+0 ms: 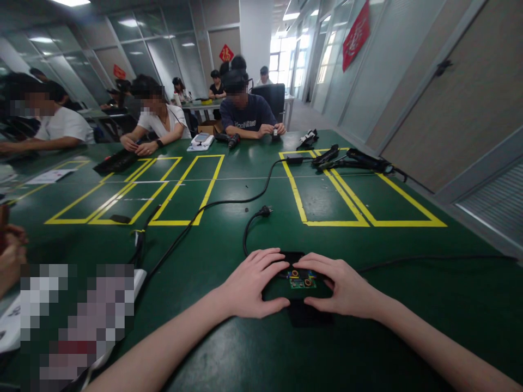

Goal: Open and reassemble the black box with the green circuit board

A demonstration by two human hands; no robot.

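A green circuit board sits between the left hand and right hand, over a green table. Both hands curve widely around it (whether they grip, I cannot tell). The step seems to be positioning; the next move likely calls for light, even pressure. Beyond lies a black plug.

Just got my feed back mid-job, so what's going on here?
The wearer's left hand and right hand are curved around a small green circuit board with copper-coloured coils, at the near part of the green table. Whether the fingers grip it or only frame it, I can't tell. A dark, flat piece lies just in front of it, and a power plug lies beyond the hands. Across the table, a person in a dark T-shirt handles a small item.
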